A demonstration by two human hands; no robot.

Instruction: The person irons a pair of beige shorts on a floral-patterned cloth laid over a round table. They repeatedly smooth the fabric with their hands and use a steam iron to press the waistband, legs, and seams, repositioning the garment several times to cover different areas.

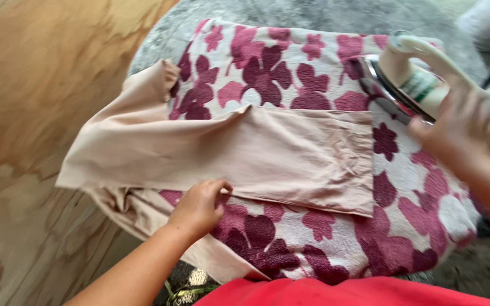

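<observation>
Mid-ironing: left hand (198,205) pinches the near edge of the beige garment (256,156) lying flat on the floral cloth (290,73), right hand (463,127) grips the iron (409,79), tilted just off its right end. Probably needs lowering onto those wrinkles.

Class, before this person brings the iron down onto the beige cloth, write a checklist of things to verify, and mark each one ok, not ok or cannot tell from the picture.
1. Beige cloth lies on the floral cover: ok.
2. Cloth is smooth: not ok, creases show near its right edge, and its left end hangs off the cover.
3. Left hand pins the cloth's near edge: ok.
4. Left hand is away from the iron: ok, they sit at opposite ends of the cloth.
5. Right hand grips the iron's handle firmly: cannot tell, it is blurred.
6. Iron is hot: cannot tell.
</observation>
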